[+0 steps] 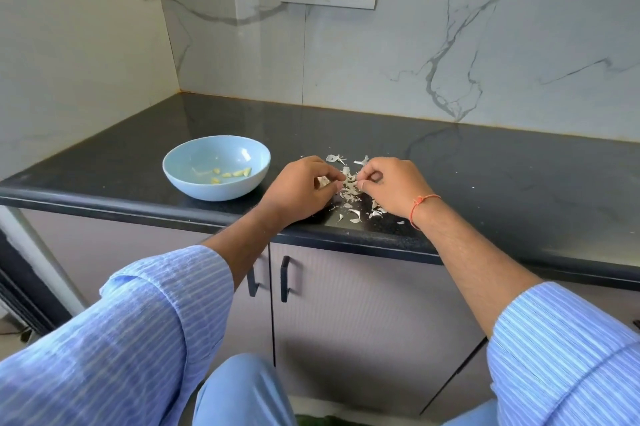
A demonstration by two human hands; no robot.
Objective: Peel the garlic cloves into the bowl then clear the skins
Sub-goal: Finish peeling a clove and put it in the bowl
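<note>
Dark tabletop (pixel 485 176), blue bowl (pixel 180 179) with peeled cloves (pixel 235 174). Left hand (pixel 301 188) and right hand (pixel 391 185) curled, fingers (pixel 363 179) pinching papery skins (pixel 349 183) — featherlight, brittle, best gathered by sweeping together.

Both forearms reach forward over the bench (pixel 485 162) edge. The left hand (pixel 301 188) and right hand (pixel 391 185) sit close together, fingers curled, fingertips nearly meeting.
</note>
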